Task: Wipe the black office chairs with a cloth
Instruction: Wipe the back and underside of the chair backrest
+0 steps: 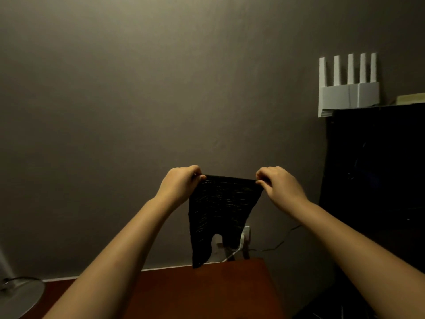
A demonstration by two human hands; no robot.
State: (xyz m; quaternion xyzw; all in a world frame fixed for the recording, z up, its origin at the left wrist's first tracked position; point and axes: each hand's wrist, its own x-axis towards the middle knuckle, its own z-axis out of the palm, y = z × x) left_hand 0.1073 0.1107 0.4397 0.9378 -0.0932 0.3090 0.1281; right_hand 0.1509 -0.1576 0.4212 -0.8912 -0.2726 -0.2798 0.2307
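While the cloth (220, 210) hangs spread at centre above the table (207, 293), the left hand (178, 185) at its ten o'clock and right hand (280, 187) at two each pinch a top corner with curled fingers (262, 180). Folding it into a flat pad should wipe better; no container is in view.

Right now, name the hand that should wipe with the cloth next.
Right, probably. The left hand and right hand each pinch a top corner of the cloth, but the only black furniture in view stands nearer the right.
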